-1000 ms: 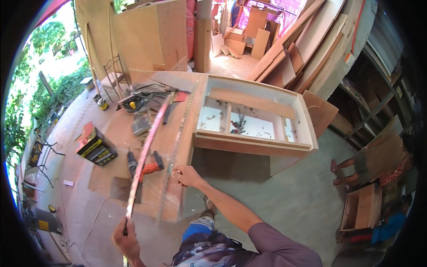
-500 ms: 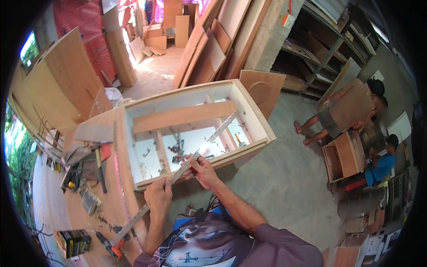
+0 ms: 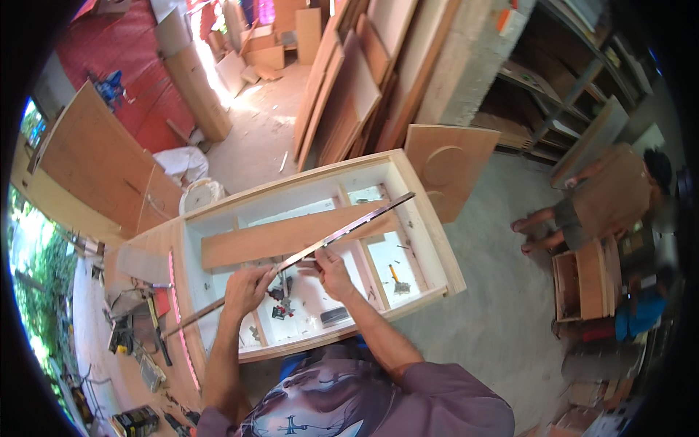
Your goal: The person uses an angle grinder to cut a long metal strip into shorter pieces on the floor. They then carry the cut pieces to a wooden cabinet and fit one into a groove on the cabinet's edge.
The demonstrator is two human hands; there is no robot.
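My left hand [image 3: 247,288] is closed around a long thin metal rail [image 3: 371,213] that slants up to the right. My right hand [image 3: 333,274] has its fingers curled at the rail's middle, gripping it. The rail hangs over a wooden cabinet carcass [image 3: 437,251], open side up and white inside, with dividers. Across the carcass lies a loose wooden board [image 3: 240,242]. Below the hands, inside it, are metal hardware with red parts [image 3: 279,312], a dark oblong piece [image 3: 335,315] and a yellow-handled tool [image 3: 394,272].
To the left, a wooden work surface [image 3: 138,255] carries a hammer [image 3: 162,339], a pink-red strip [image 3: 175,302] and a can [image 3: 135,420]. Round-marked panel [image 3: 455,164] leans behind the carcass; sheets [image 3: 349,95] stand beyond. People [image 3: 608,193] work at the right near a small wooden cabinet [image 3: 575,284].
The rail has risen, and its far end has swung right and now shows edge-on. Both hands have moved up over the carcass. The view has shifted.
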